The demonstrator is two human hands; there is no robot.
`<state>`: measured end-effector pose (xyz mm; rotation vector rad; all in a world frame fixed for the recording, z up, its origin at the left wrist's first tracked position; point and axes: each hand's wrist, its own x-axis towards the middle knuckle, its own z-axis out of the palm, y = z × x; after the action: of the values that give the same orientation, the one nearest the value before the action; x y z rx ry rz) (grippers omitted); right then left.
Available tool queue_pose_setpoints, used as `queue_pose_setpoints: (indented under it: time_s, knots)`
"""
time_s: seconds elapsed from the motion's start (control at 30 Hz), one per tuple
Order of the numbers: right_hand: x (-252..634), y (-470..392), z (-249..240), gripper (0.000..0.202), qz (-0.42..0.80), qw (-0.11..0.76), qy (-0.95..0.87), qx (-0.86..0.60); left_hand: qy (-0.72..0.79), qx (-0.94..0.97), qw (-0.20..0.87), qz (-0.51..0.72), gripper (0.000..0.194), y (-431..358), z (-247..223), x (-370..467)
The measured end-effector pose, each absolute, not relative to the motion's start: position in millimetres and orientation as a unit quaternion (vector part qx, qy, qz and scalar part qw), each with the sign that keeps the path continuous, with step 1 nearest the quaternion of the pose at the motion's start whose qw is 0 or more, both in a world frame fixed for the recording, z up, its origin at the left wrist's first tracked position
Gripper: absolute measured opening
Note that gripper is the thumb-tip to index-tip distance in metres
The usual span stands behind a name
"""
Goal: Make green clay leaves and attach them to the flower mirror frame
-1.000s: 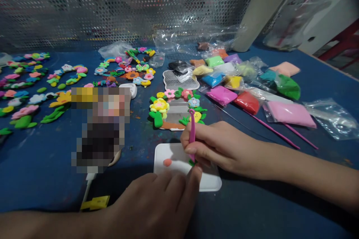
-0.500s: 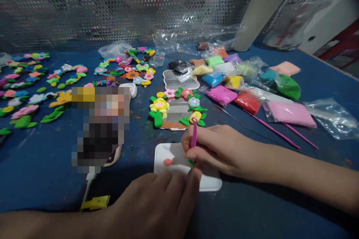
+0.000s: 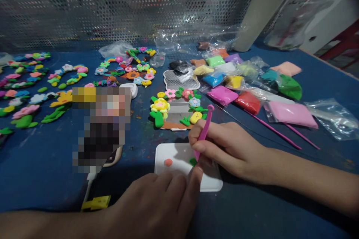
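Note:
Pinched in my right hand (image 3: pixel 230 149) is a pink tool (image 3: pixel 205 130), its looped end up and its lower end at a small piece of green clay (image 3: pixel 193 161). That piece lies on a white board (image 3: pixel 162 151), with a flat orange-pink clay dot (image 3: pixel 168 162) to its left. My left hand (image 3: pixel 165 198) reaches over the board's front edge, its index fingertip beside the green clay; whether its fingers hold anything is hidden. Behind the board lies a mirror (image 3: pixel 176 110) framed with clay flowers and leaves.
Bagged clay packs (image 3: pixel 223 95) fill the back right, near pink tools (image 3: pixel 276 132) and a white-rimmed mesh piece (image 3: pixel 179 82). Flower-decorated frames (image 3: pixel 67 74) lie at the left. A blurred-out phone (image 3: pixel 113 157) with a cable (image 3: pixel 88 186) is left of the board.
My right hand has shifted slightly right, and the pink tool's looped top has tilted right and upward. More of the green clay now shows. My left hand has hardly moved.

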<state>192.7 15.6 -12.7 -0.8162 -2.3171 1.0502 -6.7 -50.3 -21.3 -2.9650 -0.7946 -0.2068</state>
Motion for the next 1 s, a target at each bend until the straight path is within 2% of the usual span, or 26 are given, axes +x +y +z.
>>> queue_pose_setpoints:
  time_s: [0.6,1.0]
  knots:
    - [195.2,10.2,-15.5,0.013,0.323,0.236,-0.882,-0.251,-0.245,-0.967,-0.003,-0.064,0.033,-48.7,-23.0,-4.8]
    - [195.9,9.8,-18.7,0.019,0.263,0.247,-0.904,-0.231,-0.256,-0.962,0.011,-0.091,0.030,-47.0,-22.7,-2.6]
